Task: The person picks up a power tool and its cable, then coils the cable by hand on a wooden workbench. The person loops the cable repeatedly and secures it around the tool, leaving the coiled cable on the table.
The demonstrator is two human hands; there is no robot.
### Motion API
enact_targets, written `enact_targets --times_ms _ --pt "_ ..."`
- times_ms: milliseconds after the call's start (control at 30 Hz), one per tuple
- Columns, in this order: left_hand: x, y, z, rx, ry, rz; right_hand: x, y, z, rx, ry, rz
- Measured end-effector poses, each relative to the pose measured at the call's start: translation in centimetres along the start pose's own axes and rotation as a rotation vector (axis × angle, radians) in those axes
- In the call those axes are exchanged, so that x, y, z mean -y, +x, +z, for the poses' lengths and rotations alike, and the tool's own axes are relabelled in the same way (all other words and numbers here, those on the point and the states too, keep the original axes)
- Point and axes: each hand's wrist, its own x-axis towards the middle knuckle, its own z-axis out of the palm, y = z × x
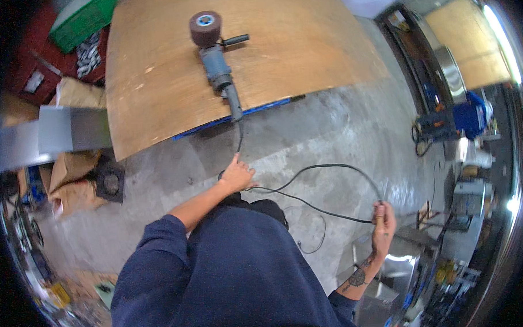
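Note:
A grey drum sander [216, 67], with a brown abrasive drum and a black side handle, lies on the wooden tabletop. Its rear grip reaches the table's near edge. From there the black power cord [240, 136] hangs down to my left hand [238, 176], whose fingers are closed around it in front of my body. Out to the right, my right hand [383, 222] grips the same cord at the end of a wide loop. Two strands of cord run between my hands. Whether the plug is inside my right hand cannot be made out.
The plywood tabletop [303, 41] has a blue strip along its near edge. A green crate [82, 21], paper sacks [80, 170] and a grey metal box [76, 129] are at the left. A blue machine [464, 119] stands at the right. A thin cable [323, 233] lies on the concrete floor [329, 126].

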Motion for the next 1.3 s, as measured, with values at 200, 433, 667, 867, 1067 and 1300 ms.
enact_targets --times_ms 200,433,667,867,1067,1300 --pt "6.3 1.4 2.2 -0.258 0.477 0.586 -9.5 -11.9 -7.9 -0.654 0.233 0.073" --pt "6.7 5.2 -5.7 0.394 -0.024 0.617 -14.1 -24.0 -3.5 -0.900 0.232 0.275" --pt "3.3 8.9 -11.4 0.349 -0.625 0.149 -16.4 -21.9 11.0 -0.743 0.051 0.285" --pt "2.3 10.2 -13.0 0.434 -0.694 0.303 -9.8 -10.1 19.2 -0.433 -0.176 0.094" --pt "2.9 11.1 -13.5 0.411 -0.456 0.752 -2.8 1.6 22.6 -0.007 -0.288 -0.070" --pt "4.5 12.9 -15.3 -0.060 -0.400 0.960 -0.1 7.4 23.2 0.331 -0.195 0.033"
